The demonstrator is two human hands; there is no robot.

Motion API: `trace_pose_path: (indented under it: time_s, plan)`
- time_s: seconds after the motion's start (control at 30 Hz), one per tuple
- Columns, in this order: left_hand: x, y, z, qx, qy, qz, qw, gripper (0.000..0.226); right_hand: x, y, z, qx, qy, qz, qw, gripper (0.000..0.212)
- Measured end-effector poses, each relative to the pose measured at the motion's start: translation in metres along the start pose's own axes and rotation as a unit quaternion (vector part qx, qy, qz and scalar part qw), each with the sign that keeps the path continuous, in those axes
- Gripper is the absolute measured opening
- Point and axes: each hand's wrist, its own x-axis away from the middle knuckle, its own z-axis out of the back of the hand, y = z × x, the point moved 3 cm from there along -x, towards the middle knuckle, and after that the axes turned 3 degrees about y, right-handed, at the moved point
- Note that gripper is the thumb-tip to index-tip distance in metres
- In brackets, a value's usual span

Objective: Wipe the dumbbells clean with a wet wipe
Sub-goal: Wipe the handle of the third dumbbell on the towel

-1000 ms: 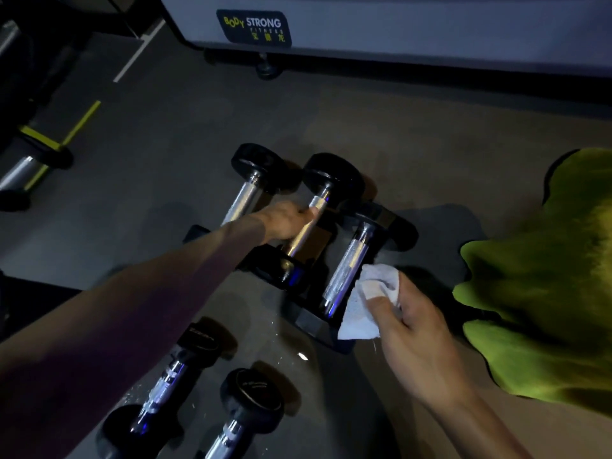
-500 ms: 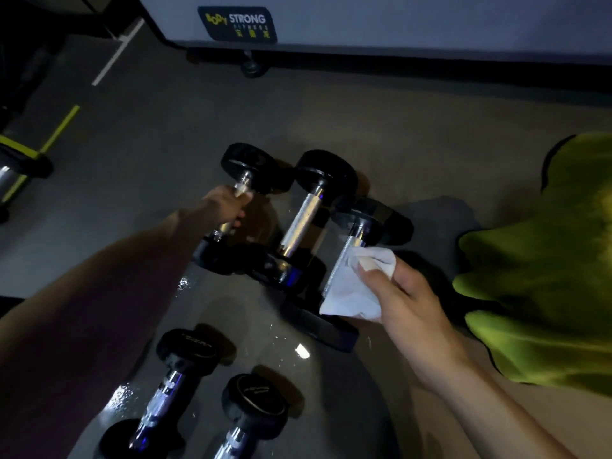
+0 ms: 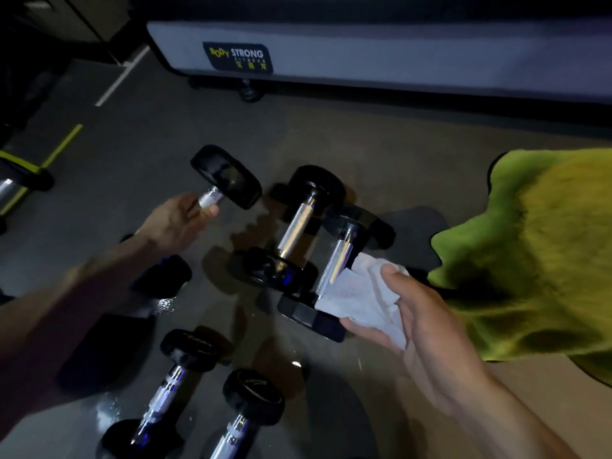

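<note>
The left hand [image 3: 177, 223] clenches the chrome handle of a black-headed dumbbell [image 3: 225, 176] at ten o'clock. The right hand [image 3: 410, 321] grasps a crumpled white wet wipe [image 3: 359, 294] at four o'clock, touching a second chrome-handled dumbbell [image 3: 337, 260] lying on the grey floor [image 3: 165, 127].

Black-headed dumbbells [image 3: 299, 226] (chrome handles) lie beside a crumpled white wipe [image 3: 361, 299].
</note>
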Motion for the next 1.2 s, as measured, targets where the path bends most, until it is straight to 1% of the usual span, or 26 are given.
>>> trace_pose_path:
  time_s: [0.03,0.07,0.13,0.2,0.23,0.3,0.33,0.4,0.5,0.63,0.7,0.77,0.87,1.0,1.07,1.13,1.2]
  plan:
    - [0.012,0.008,0.009,0.023,0.009,-0.008,1.000,0.053,0.008,-0.001,0.000,0.004,-0.004,0.012,1.000,0.055]
    - [0.026,0.018,0.016,0.046,0.017,-0.018,0.999,0.049,0.017,-0.003,-0.001,0.019,-0.008,0.030,0.999,0.056]
    - [0.053,0.046,0.025,0.099,0.029,-0.047,0.993,0.037,0.038,-0.007,0.000,0.094,-0.013,0.096,0.991,0.048]
    - [0.078,0.083,0.028,0.191,0.025,-0.061,0.979,0.028,0.063,-0.013,0.002,0.162,0.011,0.154,0.975,0.061]
    - [0.092,0.104,0.028,0.239,0.020,-0.065,0.969,0.029,0.075,-0.015,0.004,0.167,0.028,0.173,0.970,0.066]
    - [0.118,0.148,0.030,0.307,0.014,-0.085,0.948,0.036,0.100,-0.023,0.012,0.131,0.050,0.208,0.968,0.058]
    - [0.131,0.172,0.030,0.332,0.012,-0.099,0.938,0.036,0.113,-0.028,0.018,0.118,0.060,0.219,0.967,0.054]
    - [0.156,0.216,0.031,0.372,0.011,-0.125,0.920,0.027,0.135,-0.039,0.031,0.125,0.079,0.237,0.960,0.052]
    - [0.188,0.288,0.037,0.429,0.022,-0.160,0.889,0.015,0.162,-0.059,0.062,0.104,0.125,0.284,0.945,0.037]
    - [0.210,0.370,0.039,0.498,0.005,-0.189,0.846,0.013,0.190,-0.084,0.095,0.087,0.185,0.331,0.921,0.034]
    - [0.211,0.401,0.035,0.519,-0.013,-0.191,0.833,0.012,0.197,-0.094,0.114,0.088,0.215,0.356,0.905,0.031]
    - [0.210,0.421,0.022,0.529,-0.029,-0.185,0.828,0.009,0.205,-0.103,0.133,0.079,0.235,0.382,0.890,0.028]
    - [0.204,0.433,-0.004,0.540,-0.041,-0.185,0.820,0.008,0.209,-0.112,0.157,0.102,0.264,0.394,0.874,0.026]
    - [0.200,0.430,-0.017,0.526,-0.042,-0.199,0.826,0.010,0.203,-0.111,0.182,0.132,0.281,0.414,0.856,0.029]
    - [0.198,0.424,-0.015,0.527,-0.051,-0.196,0.825,0.011,0.199,-0.119,0.178,0.156,0.282,0.433,0.842,0.029]
    - [0.196,0.420,-0.014,0.535,-0.062,-0.196,0.819,0.012,0.194,-0.136,0.163,0.216,0.283,0.469,0.808,0.032]
    - [0.195,0.417,-0.016,0.550,-0.065,-0.191,0.810,0.013,0.186,-0.148,0.140,0.324,0.270,0.513,0.748,0.035]
